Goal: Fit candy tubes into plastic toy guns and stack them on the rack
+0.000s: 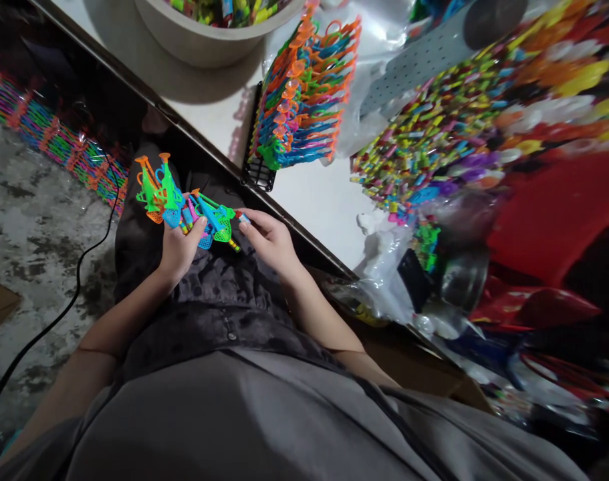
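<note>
My left hand (180,252) is closed around a bunch of colourful plastic toys (212,219) above my lap. They are green, blue, orange and pink, with lattice-like ends and long stems. Small striped tubes show among them near my fingers. My right hand (270,239) pinches a small tube with a red end (242,218) between thumb and fingers, right beside the green toy on the bunch's right side. Whether the tube touches that toy I cannot tell.
On the white table (304,207), a black rack (257,170) holds stacked toys (304,100). A large bowl (198,47) of small wrapped pieces stands behind. A heap of small tubes (424,133) lies to the right. Bundled toys (58,140) and a black cable (78,280) are at left.
</note>
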Demonstrator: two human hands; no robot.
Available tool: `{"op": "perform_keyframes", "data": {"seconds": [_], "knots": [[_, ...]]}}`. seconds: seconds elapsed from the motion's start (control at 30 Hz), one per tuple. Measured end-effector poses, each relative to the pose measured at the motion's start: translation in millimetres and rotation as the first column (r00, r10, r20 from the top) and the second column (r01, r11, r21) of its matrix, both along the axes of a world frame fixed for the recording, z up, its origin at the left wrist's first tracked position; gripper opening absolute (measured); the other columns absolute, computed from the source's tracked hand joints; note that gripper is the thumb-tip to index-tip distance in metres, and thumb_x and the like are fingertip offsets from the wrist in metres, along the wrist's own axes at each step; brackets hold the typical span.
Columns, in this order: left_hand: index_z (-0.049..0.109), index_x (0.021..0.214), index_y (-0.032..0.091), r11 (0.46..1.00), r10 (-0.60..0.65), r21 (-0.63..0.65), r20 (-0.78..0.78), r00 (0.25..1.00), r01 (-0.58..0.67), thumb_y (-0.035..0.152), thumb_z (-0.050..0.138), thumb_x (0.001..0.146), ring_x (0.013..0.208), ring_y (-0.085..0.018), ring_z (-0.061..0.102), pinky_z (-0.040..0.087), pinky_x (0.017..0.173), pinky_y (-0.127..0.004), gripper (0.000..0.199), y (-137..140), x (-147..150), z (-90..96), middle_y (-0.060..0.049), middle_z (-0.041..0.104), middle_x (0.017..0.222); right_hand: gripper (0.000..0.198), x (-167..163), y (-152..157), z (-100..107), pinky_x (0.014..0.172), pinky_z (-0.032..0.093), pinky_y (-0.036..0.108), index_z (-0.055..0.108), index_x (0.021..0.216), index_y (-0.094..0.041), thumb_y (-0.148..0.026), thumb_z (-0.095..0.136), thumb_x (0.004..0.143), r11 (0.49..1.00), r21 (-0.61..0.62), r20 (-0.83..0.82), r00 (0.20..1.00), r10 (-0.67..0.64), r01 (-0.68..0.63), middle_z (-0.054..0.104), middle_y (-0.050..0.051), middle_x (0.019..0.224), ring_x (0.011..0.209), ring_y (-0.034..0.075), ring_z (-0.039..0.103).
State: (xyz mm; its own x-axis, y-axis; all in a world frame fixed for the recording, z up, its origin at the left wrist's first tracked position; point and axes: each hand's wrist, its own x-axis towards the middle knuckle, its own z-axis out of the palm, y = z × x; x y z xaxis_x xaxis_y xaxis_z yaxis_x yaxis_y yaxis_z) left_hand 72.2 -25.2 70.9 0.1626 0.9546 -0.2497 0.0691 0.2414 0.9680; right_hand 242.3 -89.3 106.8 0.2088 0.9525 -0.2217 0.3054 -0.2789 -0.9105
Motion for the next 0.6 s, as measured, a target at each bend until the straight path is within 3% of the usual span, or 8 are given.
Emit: {"op": "perform_keyframes", "data": {"seconds": [0.13, 0.43, 0.6], "knots": [[0.051, 0.123, 0.019, 1.0, -0.017, 0.009, -0.021, 1.0, 0.017, 0.033, 0.067, 0.077, 0.116, -0.02, 0.057, 0.041, 0.108, -0.035, 0.05, -0.4, 0.4, 1.9, -0.009, 0.059, 0.124, 0.043, 1.6, 0.9, 0.0, 0.082, 0.052, 0.035, 0.065, 0.114, -0.02, -0.051, 0.051, 0.089, 1.0, 0.018, 0.04, 0.999, 0.0, -0.001, 0.066, 0.008, 0.104, 0.09, 0.018, 0.062], [0.05, 0.122, 0.021, 1.0, 0.004, 0.019, -0.065, 0.998, -0.003, 0.04, 0.068, 0.076, 0.123, -0.023, 0.052, 0.037, 0.111, -0.038, 0.053, -6.9, 3.2, 7.4, -0.009, 0.057, 0.126, 0.045, 6.4, 0.8, 4.3, 0.086, 0.051, 0.036, 0.068, 0.108, -0.019, -0.054, 0.045, 0.09, 0.98, 0.064, 0.162, 0.971, 0.174, -0.186, 0.069, 0.009, 0.1, 0.093, 0.021, 0.063], [0.05, 0.121, 0.02, 1.0, -0.001, 0.029, -0.093, 0.996, 0.004, 0.039, 0.068, 0.076, 0.12, -0.023, 0.054, 0.037, 0.111, -0.038, 0.052, -11.4, 3.8, 8.1, -0.009, 0.06, 0.122, 0.044, 8.1, -5.1, -0.1, 0.083, 0.051, 0.036, 0.069, 0.104, -0.019, -0.053, 0.044, 0.091, 0.972, 0.088, 0.205, 0.959, 0.194, -0.216, 0.069, 0.011, 0.096, 0.09, 0.022, 0.064]]}}
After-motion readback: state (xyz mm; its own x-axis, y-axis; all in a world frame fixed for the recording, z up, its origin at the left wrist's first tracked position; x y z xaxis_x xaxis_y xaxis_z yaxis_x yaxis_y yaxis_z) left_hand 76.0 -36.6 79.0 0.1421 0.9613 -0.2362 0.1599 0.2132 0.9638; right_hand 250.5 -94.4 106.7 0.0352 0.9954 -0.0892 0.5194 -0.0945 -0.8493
